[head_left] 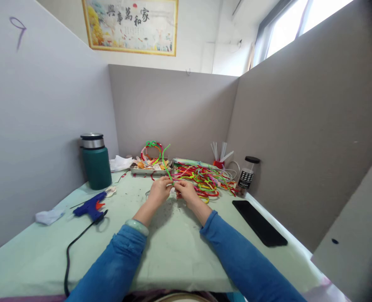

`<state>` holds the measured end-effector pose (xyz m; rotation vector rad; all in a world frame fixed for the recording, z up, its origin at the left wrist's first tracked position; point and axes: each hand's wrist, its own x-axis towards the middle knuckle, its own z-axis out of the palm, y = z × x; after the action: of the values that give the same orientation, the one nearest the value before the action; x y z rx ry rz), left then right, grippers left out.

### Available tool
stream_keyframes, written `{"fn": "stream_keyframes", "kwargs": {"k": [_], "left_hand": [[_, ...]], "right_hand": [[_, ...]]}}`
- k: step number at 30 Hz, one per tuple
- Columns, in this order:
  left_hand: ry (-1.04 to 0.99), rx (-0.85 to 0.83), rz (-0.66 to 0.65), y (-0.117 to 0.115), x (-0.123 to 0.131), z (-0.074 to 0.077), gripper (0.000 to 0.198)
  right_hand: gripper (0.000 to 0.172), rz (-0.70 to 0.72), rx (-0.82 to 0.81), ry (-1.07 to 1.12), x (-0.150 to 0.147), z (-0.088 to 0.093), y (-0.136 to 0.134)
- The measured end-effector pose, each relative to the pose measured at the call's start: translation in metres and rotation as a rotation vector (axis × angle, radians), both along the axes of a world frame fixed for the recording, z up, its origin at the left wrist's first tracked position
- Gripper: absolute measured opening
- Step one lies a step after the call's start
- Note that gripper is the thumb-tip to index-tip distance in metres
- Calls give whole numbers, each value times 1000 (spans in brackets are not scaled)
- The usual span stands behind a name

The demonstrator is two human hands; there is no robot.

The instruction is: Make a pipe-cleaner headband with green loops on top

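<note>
Both my hands meet over the middle of the table. My left hand [159, 191] and my right hand [184, 191] have their fingers pinched together on a green pipe cleaner [164, 161] that rises and curves up from between them. Just behind my right hand lies a heap of pipe cleaners [206, 180] in red, green, yellow and pink. A pale bangle sits on my left wrist, and both sleeves are blue.
A blue glue gun [90, 207] with a black cord lies at the left, near a dark green flask [96, 161]. A metal tray [148, 170] of scraps stands at the back. A black phone [259, 222] and a dark-lidded jar [246, 176] are at the right.
</note>
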<state>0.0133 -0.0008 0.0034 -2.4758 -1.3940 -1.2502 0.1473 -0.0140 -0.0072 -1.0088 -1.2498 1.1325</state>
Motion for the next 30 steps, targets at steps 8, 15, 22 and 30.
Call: {"fn": "stream_keyframes", "kwargs": {"k": [8, 15, 22, 30], "left_hand": [[-39, -208, -10, 0, 0, 4, 21], [-104, -301, 22, -1, 0, 7, 22], [-199, -333, 55, 2, 0, 5, 23], [-269, -395, 51, 9, -2, 0, 22]], "right_hand": [[13, -7, 10, -21, 0, -1, 1], [19, 20, 5, -13, 1, 2, -1], [19, 87, -121, 27, 4, 1, -1], [18, 83, -160, 1, 1, -3, 3]]}}
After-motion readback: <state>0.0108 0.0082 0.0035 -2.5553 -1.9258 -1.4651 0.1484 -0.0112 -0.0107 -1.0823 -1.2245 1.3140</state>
